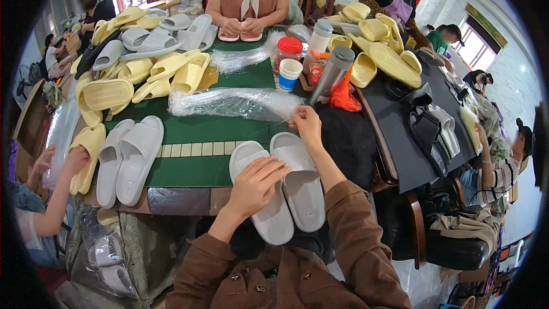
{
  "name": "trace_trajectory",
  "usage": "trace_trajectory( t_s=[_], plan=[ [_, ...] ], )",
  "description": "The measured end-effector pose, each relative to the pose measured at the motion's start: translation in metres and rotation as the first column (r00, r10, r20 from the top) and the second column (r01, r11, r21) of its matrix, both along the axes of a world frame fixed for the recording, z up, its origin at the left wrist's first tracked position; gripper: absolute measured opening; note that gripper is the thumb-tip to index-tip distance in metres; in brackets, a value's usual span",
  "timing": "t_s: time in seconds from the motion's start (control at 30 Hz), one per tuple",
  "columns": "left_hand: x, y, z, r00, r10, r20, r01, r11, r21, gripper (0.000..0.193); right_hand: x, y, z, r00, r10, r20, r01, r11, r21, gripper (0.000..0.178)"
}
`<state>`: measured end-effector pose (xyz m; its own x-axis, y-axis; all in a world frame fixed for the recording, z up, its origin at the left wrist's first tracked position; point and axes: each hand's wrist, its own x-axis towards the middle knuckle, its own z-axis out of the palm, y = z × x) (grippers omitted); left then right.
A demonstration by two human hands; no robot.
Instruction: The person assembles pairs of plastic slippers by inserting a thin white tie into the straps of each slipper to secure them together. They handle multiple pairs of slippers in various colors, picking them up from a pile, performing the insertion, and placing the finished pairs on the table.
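A pair of grey slide slippers lies at the table's near edge, heels toward me: a left slipper (272, 220) and a right slipper (306, 203). My left hand (255, 186) rests across the left one's strap, fingers stretched toward the other slipper; its thumb is hidden. Beyond the right slipper, my right hand (307, 125) pinches the near right end of a stack of clear plastic bags (234, 102). Left of my hands, another grey pair (139, 160) lies flat on the green table top (194, 178).
Yellow and grey slippers (108, 94) are heaped at the left; more yellow ones (380, 51) lie at the right. A steel tumbler (333, 74), a paper cup (289, 75) and a red-lidded jar (289, 51) stand near my right hand. Co-workers sit around; one at the left handles yellow slippers.
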<state>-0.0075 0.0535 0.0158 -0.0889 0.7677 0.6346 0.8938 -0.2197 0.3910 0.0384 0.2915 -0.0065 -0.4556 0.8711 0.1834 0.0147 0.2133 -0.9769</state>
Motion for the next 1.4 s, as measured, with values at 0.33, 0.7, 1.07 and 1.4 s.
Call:
trace_trajectory(
  t_s=[0.33, 0.7, 1.07, 1.4],
  plan=[
    [-0.015, 0.005, 0.001, 0.996, -0.009, -0.086, 0.009, 1.000, 0.006, 0.039, 0.054, -0.049, 0.048, 0.913, 0.037, -0.406, -0.151, 0.956, -0.251, 0.007],
    [0.037, -0.031, 0.022, 0.637, -0.106, 0.763, 0.118, 0.992, 0.039, 0.038, 0.119, -0.129, 0.095, 0.853, 0.413, -0.319, -0.385, 0.910, 0.152, 0.011],
    [0.007, -0.078, 0.028, -0.090, -0.064, 0.994, 0.128, 0.989, 0.076, 0.041, 0.187, -0.114, 0.089, 0.880, 0.430, -0.203, -0.446, 0.894, -0.043, 0.023],
    [0.063, -0.070, 0.015, -0.091, 0.185, 0.979, 0.658, 0.749, -0.080, 0.043, 0.156, -0.139, 0.066, 0.860, 0.478, 0.176, -0.474, 0.878, -0.070, 0.020]
  ],
)
